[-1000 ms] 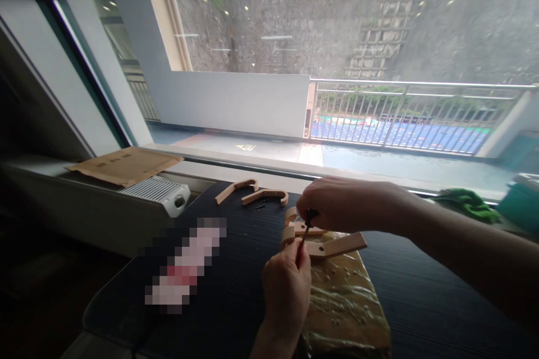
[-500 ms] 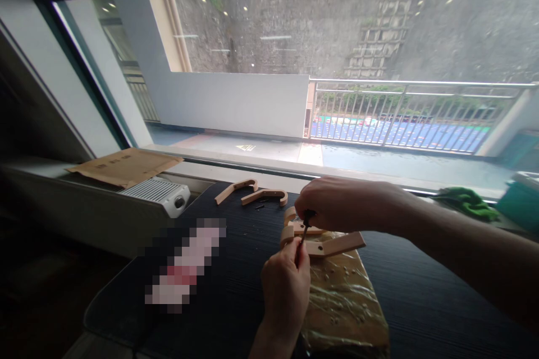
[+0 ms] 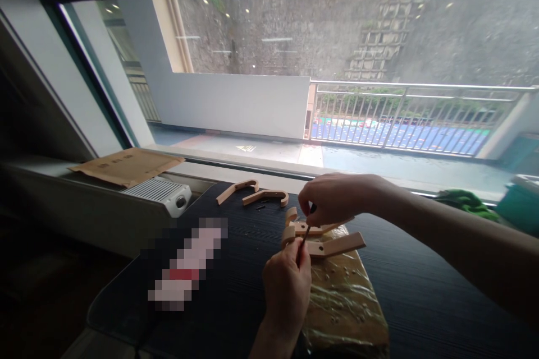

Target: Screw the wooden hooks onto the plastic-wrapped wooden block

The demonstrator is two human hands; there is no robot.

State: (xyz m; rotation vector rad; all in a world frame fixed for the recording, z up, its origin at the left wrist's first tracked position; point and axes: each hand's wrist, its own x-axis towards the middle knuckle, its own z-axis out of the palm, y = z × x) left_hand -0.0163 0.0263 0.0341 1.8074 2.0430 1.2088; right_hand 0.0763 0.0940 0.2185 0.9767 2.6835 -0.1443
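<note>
My left hand [image 3: 287, 286] is closed low on the thin shaft of a small screwdriver [image 3: 304, 234] that stands over a curved wooden hook piece [image 3: 337, 245]. My right hand [image 3: 337, 199] pinches the tool's dark handle from above. A second wooden hook piece [image 3: 305, 228] lies just behind it, partly under my right hand. Both pieces rest on the near end of a crinkled plastic bag [image 3: 343, 303] on the dark table [image 3: 421, 303].
Two more curved wooden hooks [image 3: 237, 189] [image 3: 266, 197] lie farther back with small dark screws [image 3: 260, 206] beside them. A blurred-out patch [image 3: 189, 263] lies left of my hands. A white grilled device [image 3: 162, 193] and a cardboard sheet [image 3: 126, 165] sit on the sill at left, green cloth [image 3: 463, 200] at right.
My right hand has lifted slightly and shifted its fingers on the screwdriver's handle, uncovering more of the rear wooden piece. My left hand stays put.
</note>
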